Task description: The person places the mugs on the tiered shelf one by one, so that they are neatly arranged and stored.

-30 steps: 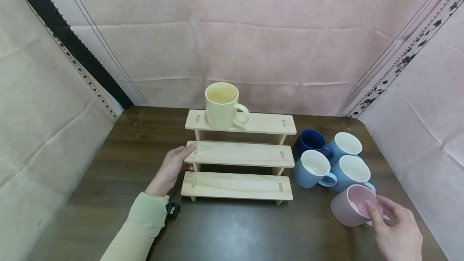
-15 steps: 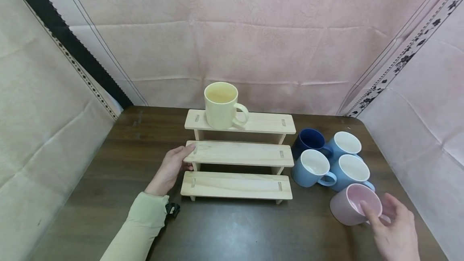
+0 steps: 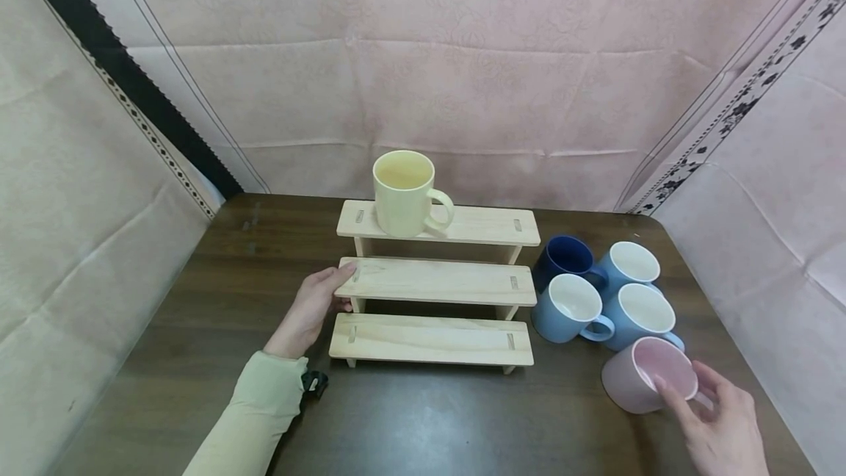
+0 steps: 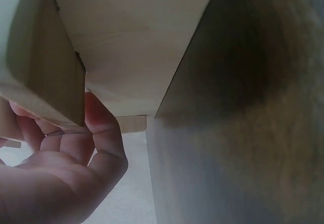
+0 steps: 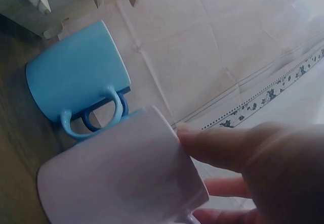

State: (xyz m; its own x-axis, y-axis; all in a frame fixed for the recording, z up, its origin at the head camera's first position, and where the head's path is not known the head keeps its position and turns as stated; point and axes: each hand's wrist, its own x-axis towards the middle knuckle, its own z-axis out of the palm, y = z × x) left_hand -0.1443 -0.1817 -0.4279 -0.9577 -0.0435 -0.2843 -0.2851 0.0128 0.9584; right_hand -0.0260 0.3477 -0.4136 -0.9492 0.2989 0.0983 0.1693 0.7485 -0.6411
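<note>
A three-tier wooden shelf (image 3: 432, 340) stands mid-table. My left hand (image 3: 313, 307) grips the left end of its middle board, thumb on top; the left wrist view shows the fingers (image 4: 104, 128) curled beneath. On the top board a pale yellow mug (image 3: 402, 200) stands upright, handle to the right. At the front right, a pink mug (image 3: 624, 380) leans slightly toward my right hand (image 3: 723, 417), which holds it at the rim near the handle. In the right wrist view, the thumb (image 5: 217, 145) meets the rim, with other fingers beyond it.
Close behind the pink mug, right of the shelf, are a dark blue mug (image 3: 562, 259) and several light blue mugs (image 3: 562, 318). Pale patterned cloth (image 3: 463, 94) hangs behind the dark wooden table (image 3: 423, 417) and along both sides.
My right hand has shifted slightly left, its thumb sliding along the pink mug's near rim. The pink mug stays in nearly the same place. My left hand and the shelf have not visibly moved.
</note>
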